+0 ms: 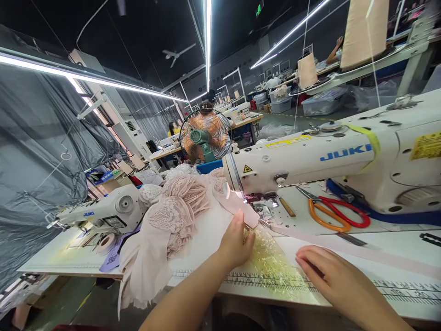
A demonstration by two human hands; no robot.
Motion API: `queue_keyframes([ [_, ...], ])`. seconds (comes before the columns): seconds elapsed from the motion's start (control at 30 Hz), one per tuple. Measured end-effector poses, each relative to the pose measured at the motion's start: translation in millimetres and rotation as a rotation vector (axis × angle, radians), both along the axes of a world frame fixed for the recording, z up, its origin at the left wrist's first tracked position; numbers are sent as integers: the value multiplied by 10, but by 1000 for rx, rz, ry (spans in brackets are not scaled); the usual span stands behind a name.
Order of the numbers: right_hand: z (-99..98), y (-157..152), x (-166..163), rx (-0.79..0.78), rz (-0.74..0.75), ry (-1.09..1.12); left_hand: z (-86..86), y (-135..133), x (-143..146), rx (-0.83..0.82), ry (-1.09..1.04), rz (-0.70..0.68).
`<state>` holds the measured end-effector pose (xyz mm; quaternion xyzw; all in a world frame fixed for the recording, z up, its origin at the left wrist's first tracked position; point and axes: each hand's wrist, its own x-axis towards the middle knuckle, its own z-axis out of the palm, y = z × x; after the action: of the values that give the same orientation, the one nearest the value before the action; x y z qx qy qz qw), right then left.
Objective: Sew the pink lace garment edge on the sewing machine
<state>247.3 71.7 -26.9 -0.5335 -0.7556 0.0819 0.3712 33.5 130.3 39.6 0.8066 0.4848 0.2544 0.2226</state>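
My left hand (236, 241) is at the front of the sewing machine (296, 156), fingers stretched and thumb apart, with its fingertips against the edge of a pale pink fabric piece (237, 207). That piece lies by the lit needle area, joined to a heap of pink lace garments (175, 202) on the left. Low over the table's front edge is my right hand (334, 276), its fingers bent and thumb and fingertips brought together; whatever they pinch, if anything, is hidden. A pale pink strip (361, 250) runs from the needle area rightward behind that hand.
Scissors with orange and red handles (339, 216) and a wooden-handled tool (287, 208) lie under the machine arm. Yellowish glittery patches and a printed ruler (406, 289) mark the table front. A fan (206, 137) stands behind; a second sewing machine (106, 211) is at left.
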Motion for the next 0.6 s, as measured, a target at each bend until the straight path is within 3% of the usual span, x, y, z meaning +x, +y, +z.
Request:
queue_keyframes([
  [0.17,-11,-14,-6,21,-17,-16,92,126,-216,147,338,-227],
  [0.33,-20,-18,-6,39,-26,-50,85,346,-196,112,423,-281],
  [0.43,-40,-15,15,48,-42,-70,68,541,-200,58,541,-204],
  [0.6,-57,-14,31,95,-45,-119,105,878,-218,-1,567,120],
])
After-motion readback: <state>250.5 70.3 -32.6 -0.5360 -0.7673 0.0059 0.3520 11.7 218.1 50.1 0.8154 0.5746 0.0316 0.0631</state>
